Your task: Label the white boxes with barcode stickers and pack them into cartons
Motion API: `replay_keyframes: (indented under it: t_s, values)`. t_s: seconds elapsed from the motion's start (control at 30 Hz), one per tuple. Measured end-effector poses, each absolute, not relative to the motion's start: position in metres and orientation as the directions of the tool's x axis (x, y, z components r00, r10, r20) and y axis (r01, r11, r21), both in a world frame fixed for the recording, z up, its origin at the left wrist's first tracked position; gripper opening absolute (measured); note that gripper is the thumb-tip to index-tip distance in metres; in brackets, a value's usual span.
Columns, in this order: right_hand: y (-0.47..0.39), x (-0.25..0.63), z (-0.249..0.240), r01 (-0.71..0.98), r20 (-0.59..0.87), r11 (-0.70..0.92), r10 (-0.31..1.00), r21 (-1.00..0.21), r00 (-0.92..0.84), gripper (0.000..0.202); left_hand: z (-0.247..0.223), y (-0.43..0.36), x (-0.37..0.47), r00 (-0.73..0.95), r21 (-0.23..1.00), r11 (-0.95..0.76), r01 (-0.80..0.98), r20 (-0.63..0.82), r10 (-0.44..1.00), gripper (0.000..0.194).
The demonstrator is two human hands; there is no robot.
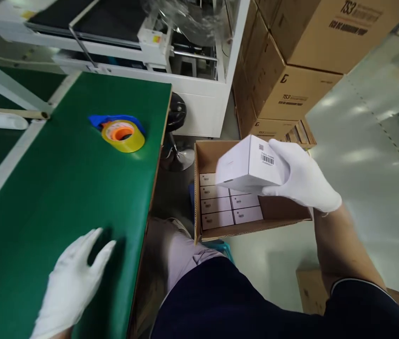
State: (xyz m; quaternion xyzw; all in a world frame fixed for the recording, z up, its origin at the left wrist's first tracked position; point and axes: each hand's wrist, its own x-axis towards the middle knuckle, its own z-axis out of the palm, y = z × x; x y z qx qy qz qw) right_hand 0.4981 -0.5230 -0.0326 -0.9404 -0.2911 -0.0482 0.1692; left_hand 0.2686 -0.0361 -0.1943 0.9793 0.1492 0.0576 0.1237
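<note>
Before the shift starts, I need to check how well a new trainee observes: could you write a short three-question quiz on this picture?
1. Multiple choice: What does the right hand hold?
A) A roll of tape
B) A white box with a barcode
C) A pair of scissors

2. True or false: The left hand is gripping the yellow tape roll.

3. Fill in the blank: Several other white boxes sit in an open ____.

Key:
1. B
2. False; that hand is open over the green table, apart from the tape.
3. Cardboard carton
</note>
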Motion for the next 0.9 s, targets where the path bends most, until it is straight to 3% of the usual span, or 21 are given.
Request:
replay_keyframes:
  t_s: [0.07,0.17,0.3,0.37,0.57,0.8,0.9]
  values:
    - [-0.543,0.501,-0.052,0.441,0.073,-0.864,0.438,-0.244,0.896,0.105,-0.204,-0.063,0.298,0.964,0.189,-0.955,0.228,0.095,0.249,0.081]
    - [-0.544,0.512,-0.089,0.372,-0.079,-0.915,0.388,-0.158,0.918,0.101,-0.211,-0.090,0.323,0.964,0.144,-0.965,0.219,0.124,0.237,0.075]
    - [-0.511,0.523,-0.157,0.522,-0.343,-0.853,0.483,0.024,0.806,0.098,-0.213,-0.095,0.326,0.961,0.158,-0.965,0.209,0.150,0.233,0.070]
    - [-0.488,0.517,-0.195,0.640,-0.475,-0.767,0.543,0.056,0.693,0.098,-0.212,-0.093,0.324,0.959,0.166,-0.964,0.207,0.158,0.233,0.067]
    - [-0.435,0.464,-0.282,0.794,-0.600,-0.605,0.657,-0.057,0.457,0.104,-0.211,-0.093,0.324,0.957,0.188,-0.960,0.206,0.167,0.238,0.062]
    - [-0.425,0.446,-0.310,0.797,-0.564,-0.578,0.723,-0.177,0.399,0.097,-0.211,-0.092,0.323,0.954,0.181,-0.962,0.205,0.182,0.237,0.061]
    - [-0.421,0.445,-0.317,0.749,-0.581,-0.626,0.699,-0.216,0.417,0.081,-0.211,-0.092,0.322,0.954,0.194,-0.960,0.201,0.183,0.237,0.061]
